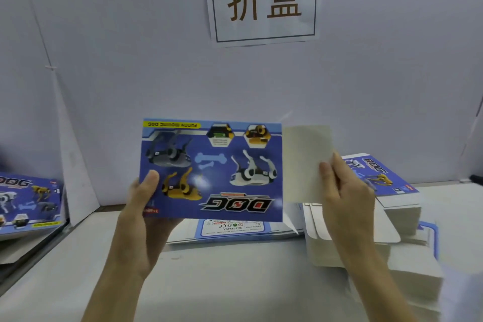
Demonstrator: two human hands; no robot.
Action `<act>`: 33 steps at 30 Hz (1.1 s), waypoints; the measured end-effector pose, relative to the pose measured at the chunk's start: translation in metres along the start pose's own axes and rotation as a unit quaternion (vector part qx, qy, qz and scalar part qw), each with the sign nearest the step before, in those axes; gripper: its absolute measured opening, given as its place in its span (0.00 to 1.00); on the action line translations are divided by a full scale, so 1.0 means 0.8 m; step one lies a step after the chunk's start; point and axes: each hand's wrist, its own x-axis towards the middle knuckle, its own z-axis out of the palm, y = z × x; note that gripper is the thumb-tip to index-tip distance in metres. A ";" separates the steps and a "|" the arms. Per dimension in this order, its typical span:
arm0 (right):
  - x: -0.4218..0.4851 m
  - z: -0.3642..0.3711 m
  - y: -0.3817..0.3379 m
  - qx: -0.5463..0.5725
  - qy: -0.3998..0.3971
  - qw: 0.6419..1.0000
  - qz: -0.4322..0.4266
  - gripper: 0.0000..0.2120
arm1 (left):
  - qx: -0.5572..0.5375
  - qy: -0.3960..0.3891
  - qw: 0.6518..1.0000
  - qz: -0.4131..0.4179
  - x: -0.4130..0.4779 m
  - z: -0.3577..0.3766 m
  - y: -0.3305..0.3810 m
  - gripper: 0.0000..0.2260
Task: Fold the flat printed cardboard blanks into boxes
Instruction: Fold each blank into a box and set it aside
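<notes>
I hold one blue printed cardboard blank (217, 165) up in front of me, its robot-dog print upside down and facing me. My left hand (142, 206) grips its lower left corner, thumb on the printed face. My right hand (339, 191) pinches the plain grey side flap (304, 159) that sticks out to the right of the printed panel. A lower flap with a white warning label (232, 227) hangs under the panel.
A tall stack of flat blanks (392, 191) lies on the table at the right, printed side up on top. More blanks or boxes (28, 204) lie at the left edge. A white partition with a paper sign (264, 0) stands behind.
</notes>
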 end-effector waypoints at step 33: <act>0.019 -0.015 -0.007 0.502 -0.142 0.787 0.330 0.11 | 0.057 -0.208 0.963 -0.160 -0.006 -0.048 0.024 0.28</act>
